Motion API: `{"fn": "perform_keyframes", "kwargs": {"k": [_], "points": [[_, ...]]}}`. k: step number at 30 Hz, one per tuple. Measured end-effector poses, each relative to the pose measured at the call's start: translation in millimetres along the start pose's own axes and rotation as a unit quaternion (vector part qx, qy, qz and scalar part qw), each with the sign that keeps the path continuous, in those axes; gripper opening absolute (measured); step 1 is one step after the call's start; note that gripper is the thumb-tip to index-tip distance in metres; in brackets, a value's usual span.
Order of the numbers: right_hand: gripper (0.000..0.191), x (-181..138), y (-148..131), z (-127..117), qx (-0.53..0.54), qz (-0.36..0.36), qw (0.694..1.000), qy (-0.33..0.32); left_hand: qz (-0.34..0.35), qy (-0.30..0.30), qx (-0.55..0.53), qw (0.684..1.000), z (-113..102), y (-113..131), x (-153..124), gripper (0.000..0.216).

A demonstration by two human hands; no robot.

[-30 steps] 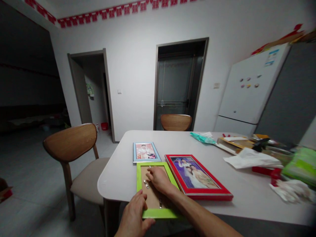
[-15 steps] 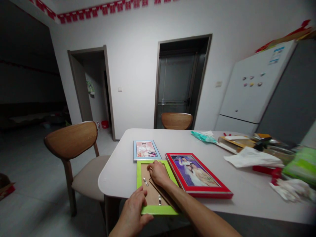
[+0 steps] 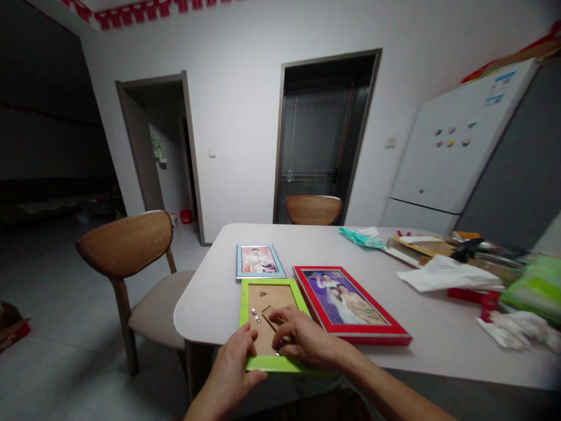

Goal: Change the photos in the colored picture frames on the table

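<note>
A lime-green picture frame (image 3: 244, 307) lies back side up at the table's front edge, its brown backing board (image 3: 262, 333) showing. My left hand (image 3: 236, 356) grips the lower left corner, thumb along the bottom rim and fingers over the left side. Bent over the lower part of the board is my right hand (image 3: 302, 336), its fingertips closed at a small metal clip (image 3: 277, 352) that they partly cover. Another metal clip (image 3: 256, 316) sits at the left edge, and one more (image 3: 264, 293) near the top. A brown stand leg on the board is partly hidden by my right hand.
Behind the green frame lies a blue-framed photo (image 3: 258, 260); to its right, a red-framed photo (image 3: 313, 307). Further right are white paper (image 3: 447, 275), a teal packet (image 3: 362, 238), cardboard, white gloves (image 3: 519, 330) and a green bag (image 3: 537, 292). A wooden chair (image 3: 127, 245) stands left.
My right hand has moved from the top of the backing board down to the lower clip, uncovering the top clip. My left hand keeps its hold on the corner.
</note>
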State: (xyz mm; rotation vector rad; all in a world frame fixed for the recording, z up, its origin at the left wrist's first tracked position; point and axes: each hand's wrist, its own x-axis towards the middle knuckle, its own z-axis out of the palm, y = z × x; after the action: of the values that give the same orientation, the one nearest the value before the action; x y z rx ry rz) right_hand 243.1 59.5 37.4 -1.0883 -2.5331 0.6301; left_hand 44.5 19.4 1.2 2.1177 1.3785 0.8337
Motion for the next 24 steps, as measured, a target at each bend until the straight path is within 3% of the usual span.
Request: {"fn": "perform_keyframes", "kwargs": {"k": [4, 7, 11, 14, 20, 24], "points": [[0.011, 5, 3, 15, -0.026, 0.010, 0.997, 0.068, -0.002, 0.002, 0.007, 1.000, 2, -1, 0, 0.048], [0.010, 7, 4, 17, -0.031, 0.011, 0.995, 0.094, -0.002, 0.003, 0.013, 1.000, 2, -1, 1, 0.040], [0.026, 5, 3, 11, -0.046, 0.080, 0.987, 0.135, -0.008, -0.004, 0.010, 1.000, 2, 0, 0, 0.025], [0.029, 6, 4, 11, -0.081, 0.132, 0.978, 0.139, -0.015, -0.002, 0.012, 1.000, 2, 2, 0, 0.023], [0.038, 11, 4, 19, -0.080, 0.136, 0.978, 0.136, -0.029, -0.004, 0.014, 0.999, 0, 5, -3, 0.025], [0.040, 14, 6, 17, -0.062, 0.160, 0.973, 0.156, -0.045, 0.000, -0.002, 0.999, -1, 7, -3, 0.040]]}}
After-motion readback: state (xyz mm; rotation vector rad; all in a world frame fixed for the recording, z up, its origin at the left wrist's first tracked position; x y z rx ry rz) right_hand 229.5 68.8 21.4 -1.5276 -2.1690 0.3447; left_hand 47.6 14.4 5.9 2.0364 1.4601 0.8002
